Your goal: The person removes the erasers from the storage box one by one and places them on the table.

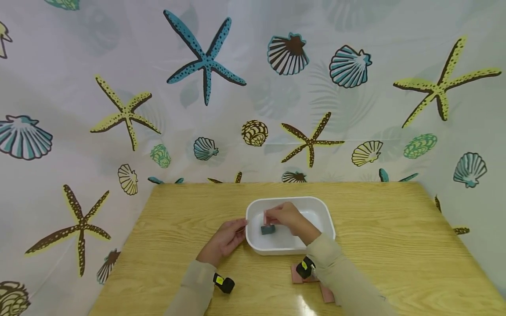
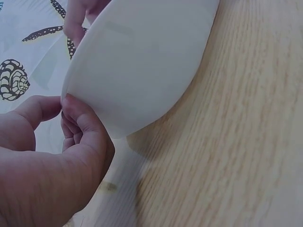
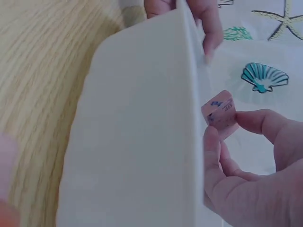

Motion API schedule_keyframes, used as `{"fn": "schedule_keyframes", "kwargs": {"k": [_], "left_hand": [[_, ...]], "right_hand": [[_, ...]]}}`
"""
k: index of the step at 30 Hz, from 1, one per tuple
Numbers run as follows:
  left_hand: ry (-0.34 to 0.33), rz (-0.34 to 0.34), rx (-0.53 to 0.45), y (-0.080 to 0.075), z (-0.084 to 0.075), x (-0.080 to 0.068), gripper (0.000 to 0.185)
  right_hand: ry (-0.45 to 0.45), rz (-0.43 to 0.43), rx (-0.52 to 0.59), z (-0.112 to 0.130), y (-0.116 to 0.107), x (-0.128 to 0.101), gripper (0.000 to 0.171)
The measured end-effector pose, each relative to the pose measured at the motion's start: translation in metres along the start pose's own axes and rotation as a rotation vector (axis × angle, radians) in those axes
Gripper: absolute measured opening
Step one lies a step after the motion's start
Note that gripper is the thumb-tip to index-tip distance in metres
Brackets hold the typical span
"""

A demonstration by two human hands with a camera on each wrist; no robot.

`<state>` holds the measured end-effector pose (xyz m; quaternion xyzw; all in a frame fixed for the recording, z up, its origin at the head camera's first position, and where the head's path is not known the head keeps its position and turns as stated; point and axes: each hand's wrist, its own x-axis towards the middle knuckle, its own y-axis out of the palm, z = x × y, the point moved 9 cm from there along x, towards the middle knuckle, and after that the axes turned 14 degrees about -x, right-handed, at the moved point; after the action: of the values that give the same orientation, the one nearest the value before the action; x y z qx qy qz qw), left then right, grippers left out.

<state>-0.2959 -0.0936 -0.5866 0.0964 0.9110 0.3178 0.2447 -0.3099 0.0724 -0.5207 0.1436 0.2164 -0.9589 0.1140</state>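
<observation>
A white plastic tub (image 1: 290, 252) stands on the table, its rim pinched at the left end between the thumb and fingers of my left hand (image 1: 228, 238). In the left wrist view that hand (image 2: 71, 146) grips the same rim. Inside the tub lies a dark grey block (image 1: 268, 229). Just above it, my right hand (image 1: 290, 217) holds a small pink block (image 1: 265, 217) between thumb and fingers. Blue print shows on this pink block (image 3: 220, 109) in the right wrist view. Whether it touches the grey block I cannot tell.
Several flat pink pieces (image 1: 296, 275) lie on the wooden table (image 1: 395, 245) in front of the tub, partly hidden by my right forearm and wrist camera (image 1: 305, 267). A white sheet (image 1: 253, 96) printed with shells and starfish stands behind the table and along its sides.
</observation>
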Motion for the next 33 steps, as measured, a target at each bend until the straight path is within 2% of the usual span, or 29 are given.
{"fn": "schedule_keyframes", "kwargs": {"k": [7,17,22,27,33], "left_hand": [[-0.013,-0.005,-0.012,0.000,0.001,-0.003,0.040],[-0.008,-0.004,-0.004,0.000,0.001,-0.003,0.042],[-0.003,-0.009,0.005,-0.001,-0.001,-0.003,0.040],[-0.013,-0.007,0.000,-0.001,0.000,-0.002,0.041],[-0.010,0.006,-0.007,0.000,0.001,-0.001,0.041]], "right_hand": [[-0.013,0.063,0.081,-0.006,-0.026,-0.020,0.027],[-0.065,0.120,0.086,-0.030,-0.073,-0.053,0.039],[-0.068,0.159,0.133,-0.038,-0.083,-0.076,0.048],[-0.091,0.186,0.178,-0.047,-0.092,-0.097,0.045],[-0.102,0.195,0.176,-0.060,-0.102,-0.121,0.047]]}}
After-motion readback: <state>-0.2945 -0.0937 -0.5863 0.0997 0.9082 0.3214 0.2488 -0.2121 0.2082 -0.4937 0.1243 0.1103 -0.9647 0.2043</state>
